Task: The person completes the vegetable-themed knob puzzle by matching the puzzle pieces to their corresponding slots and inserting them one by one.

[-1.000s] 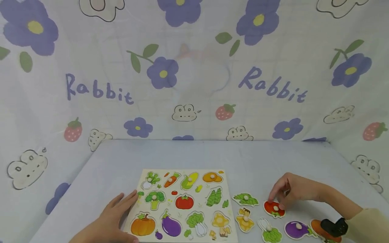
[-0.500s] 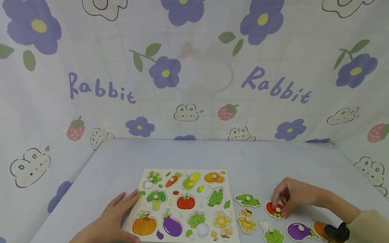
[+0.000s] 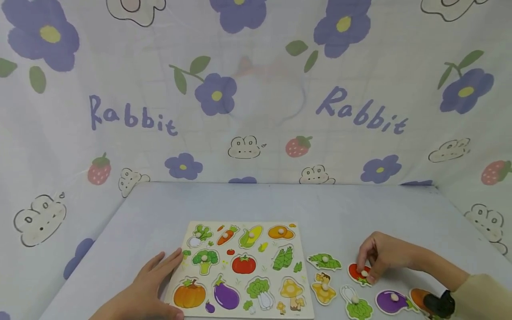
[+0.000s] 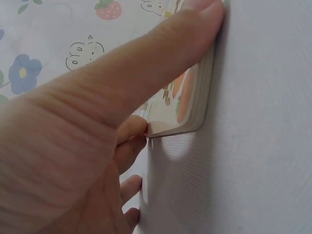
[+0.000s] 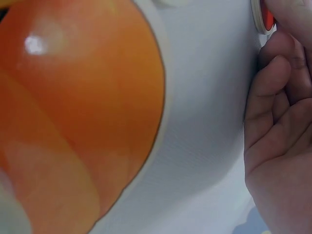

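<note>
A wooden vegetable puzzle board [image 3: 220, 271] lies on the table in the head view. My left hand [image 3: 146, 286] rests at its left side, fingers fairly straight along the edge and thumb at the near corner. In the left wrist view that thumb [image 4: 161, 51] lies against the board's edge [image 4: 195, 109]. Right of the board, my right hand [image 3: 386, 258] pinches a red tomato puzzle piece [image 3: 356, 271] between thumb and index finger, beside its round knob. The right wrist view shows only a sliver of the tomato piece [image 5: 267, 17] by the fingers.
Around the right hand lie loose knobbed pieces: a green one [image 3: 324, 261], a mushroom [image 3: 323, 291], a bok choy [image 3: 356, 304], an eggplant [image 3: 390, 303] and an orange pumpkin [image 3: 420, 298] partly hidden by the black wrist camera [image 3: 440, 304]. A patterned cloth [image 3: 264, 120] hangs behind.
My right hand's thumb and index finger have closed in on the tomato piece, which stays at about the same spot. The left hand has not moved on the board.
</note>
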A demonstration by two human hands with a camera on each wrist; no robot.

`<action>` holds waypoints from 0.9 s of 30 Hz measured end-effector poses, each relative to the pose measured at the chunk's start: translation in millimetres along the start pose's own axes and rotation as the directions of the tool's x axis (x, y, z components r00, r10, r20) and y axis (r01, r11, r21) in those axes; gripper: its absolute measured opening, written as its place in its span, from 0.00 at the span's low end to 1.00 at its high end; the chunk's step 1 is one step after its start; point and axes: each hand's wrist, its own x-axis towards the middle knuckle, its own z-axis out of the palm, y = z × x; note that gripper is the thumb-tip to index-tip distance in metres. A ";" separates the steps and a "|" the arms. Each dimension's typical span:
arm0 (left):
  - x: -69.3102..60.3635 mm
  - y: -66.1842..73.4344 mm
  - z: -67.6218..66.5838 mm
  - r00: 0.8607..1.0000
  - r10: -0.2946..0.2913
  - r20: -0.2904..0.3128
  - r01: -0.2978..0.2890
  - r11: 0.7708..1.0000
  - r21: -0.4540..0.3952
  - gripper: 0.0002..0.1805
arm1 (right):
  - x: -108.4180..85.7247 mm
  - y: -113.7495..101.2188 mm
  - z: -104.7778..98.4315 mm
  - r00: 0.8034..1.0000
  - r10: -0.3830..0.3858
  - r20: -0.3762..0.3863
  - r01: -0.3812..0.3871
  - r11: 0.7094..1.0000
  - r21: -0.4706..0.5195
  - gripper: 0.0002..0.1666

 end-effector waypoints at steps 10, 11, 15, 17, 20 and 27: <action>2.8 -6.7 -1.3 0.999 0.051 -0.018 -0.051 0.999 -0.003 0.69 | 3.5 -3.6 -2.7 1.000 0.007 0.011 -0.008 0.999 0.037 0.11; 2.6 -7.6 -1.4 0.998 0.065 -0.019 -0.065 0.998 -0.006 0.69 | 3.4 -3.3 -2.7 1.000 0.012 0.012 -0.012 0.999 0.042 0.11; 2.9 -6.7 -2.4 0.998 0.058 -0.004 -0.058 0.998 -0.012 0.68 | 2.7 -2.9 -2.2 1.000 0.015 0.014 -0.015 0.999 0.046 0.11; 3.0 -3.2 -4.8 0.999 0.049 0.005 -0.049 0.999 -0.012 0.68 | 2.0 -4.0 -2.5 1.000 0.017 0.013 -0.018 0.999 0.045 0.11; 4.5 0.0 -6.6 0.999 0.043 0.004 -0.043 0.999 -0.004 0.68 | 0.2 -5.0 -2.6 1.000 0.022 -0.004 -0.022 0.999 0.031 0.11; 0.9 -3.6 -3.2 0.996 0.087 -0.015 -0.087 0.996 -0.007 0.68 | -2.2 -6.8 2.0 1.000 0.010 -0.025 -0.009 0.999 0.047 0.10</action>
